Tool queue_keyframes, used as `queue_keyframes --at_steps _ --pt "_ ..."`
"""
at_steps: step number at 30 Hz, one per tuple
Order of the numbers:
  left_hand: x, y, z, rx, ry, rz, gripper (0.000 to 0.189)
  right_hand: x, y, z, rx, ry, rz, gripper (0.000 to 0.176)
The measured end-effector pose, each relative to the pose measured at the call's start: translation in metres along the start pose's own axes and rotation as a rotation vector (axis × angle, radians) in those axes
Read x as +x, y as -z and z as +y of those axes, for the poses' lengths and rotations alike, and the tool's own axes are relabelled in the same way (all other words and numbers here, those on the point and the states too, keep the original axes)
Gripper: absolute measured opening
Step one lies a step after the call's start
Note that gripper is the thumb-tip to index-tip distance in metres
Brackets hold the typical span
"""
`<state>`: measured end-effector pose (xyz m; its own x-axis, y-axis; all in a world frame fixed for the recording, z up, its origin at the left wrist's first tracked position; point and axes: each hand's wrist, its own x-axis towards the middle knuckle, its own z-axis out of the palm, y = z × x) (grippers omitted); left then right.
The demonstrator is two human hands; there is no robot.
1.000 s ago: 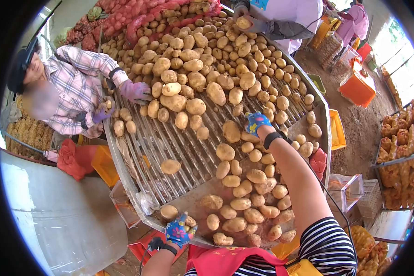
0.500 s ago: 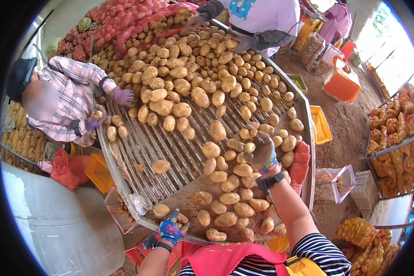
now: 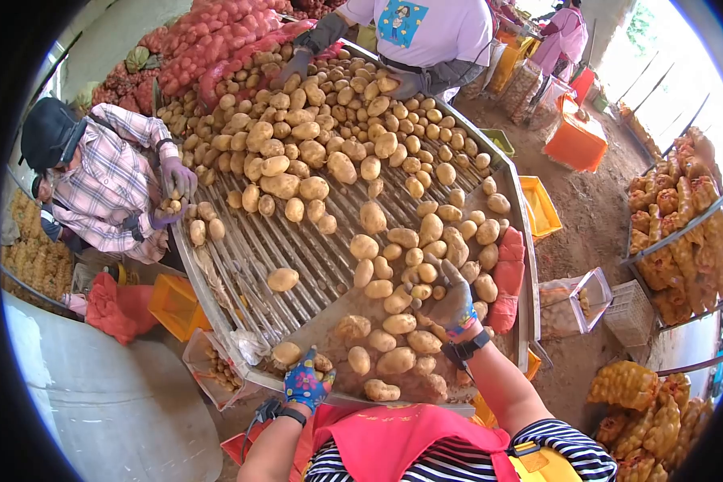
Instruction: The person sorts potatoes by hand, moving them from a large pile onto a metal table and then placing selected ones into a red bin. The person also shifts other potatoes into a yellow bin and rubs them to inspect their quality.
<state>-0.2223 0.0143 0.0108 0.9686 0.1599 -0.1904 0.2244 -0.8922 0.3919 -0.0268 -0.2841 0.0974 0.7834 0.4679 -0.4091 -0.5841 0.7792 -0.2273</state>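
Note:
Potatoes (image 3: pixel 398 361) lie scattered over a smooth metal section at the near end of a slatted sorting table (image 3: pixel 241 265). My right hand (image 3: pixel 451 305), in a patterned glove with a dirt-darkened palm, reaches among them with fingers stretched and thumb apart. Small potatoes (image 3: pixel 426 273) lie beside its fingers, none gripped. My left hand (image 3: pixel 305 382), in a blue flowered glove, is at the table's near edge. Its fingers are extended and apart, next to a small potato (image 3: pixel 323 363); a larger potato (image 3: pixel 286 353) lies just left of it.
A co-worker in a plaid shirt (image 3: pixel 108 173) holds small potatoes at the left side. Another person in a white shirt (image 3: pixel 438 36) reaches into the potato heap (image 3: pixel 297 120) at the far end. A red padded roll (image 3: pixel 507 281) lines the right rim. Crates, including a yellow one (image 3: pixel 540 206), stand around.
My right hand has moved down and slightly left, its fingers spreading, and several potatoes near it have shifted. The plaid-shirted co-worker's hands have come together. The view has shifted slightly.

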Motion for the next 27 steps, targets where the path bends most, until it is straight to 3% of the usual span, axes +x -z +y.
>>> queue_keyframes --at_steps 2,11,15,18,19,22,23,24,25,26,27 --pt "0.000 0.006 0.004 -0.006 0.024 -0.027 0.074 -0.009 -0.003 0.008 -0.018 -0.015 -0.091 0.042" --pt "-0.001 0.013 0.004 -0.102 0.039 -0.078 0.069 -0.019 -0.006 0.045 -0.035 -0.107 -0.054 0.053" --pt "-0.003 -0.007 -0.015 -0.066 -0.136 0.082 0.056 -0.020 0.003 0.054 -0.117 -0.133 -0.185 0.048" --pt "-0.001 -0.012 -0.005 -0.291 -0.131 0.445 0.051 -0.026 0.007 0.059 -0.203 -0.101 -0.209 0.047" --pt "-0.004 -0.011 0.002 -0.401 -0.060 0.386 0.048 -0.026 0.010 0.061 -0.186 -0.091 -0.194 0.046" --pt "0.008 0.005 0.034 -1.313 0.235 -0.110 0.043 -0.030 -0.004 0.074 -0.336 -0.013 -0.041 0.047" --pt "0.012 0.014 0.048 -1.617 0.372 -0.279 0.041 -0.023 0.007 0.080 -0.491 -0.012 -0.168 0.049" --pt "0.015 0.033 0.069 -1.974 0.460 -0.469 0.040 -0.026 0.000 0.101 -0.899 0.148 -0.033 0.051" --pt "0.017 0.043 0.079 -2.323 0.546 -0.675 0.040 -0.039 -0.022 0.114 -1.009 0.050 -0.066 0.052" --pt "0.019 0.038 0.078 -2.387 0.522 -0.689 0.042 -0.049 -0.040 0.125 -1.118 -0.049 -0.099 0.052" --pt "0.024 0.025 0.073 -2.451 0.496 -0.702 0.044 -0.043 -0.038 0.133 -1.577 0.263 -0.271 0.051"
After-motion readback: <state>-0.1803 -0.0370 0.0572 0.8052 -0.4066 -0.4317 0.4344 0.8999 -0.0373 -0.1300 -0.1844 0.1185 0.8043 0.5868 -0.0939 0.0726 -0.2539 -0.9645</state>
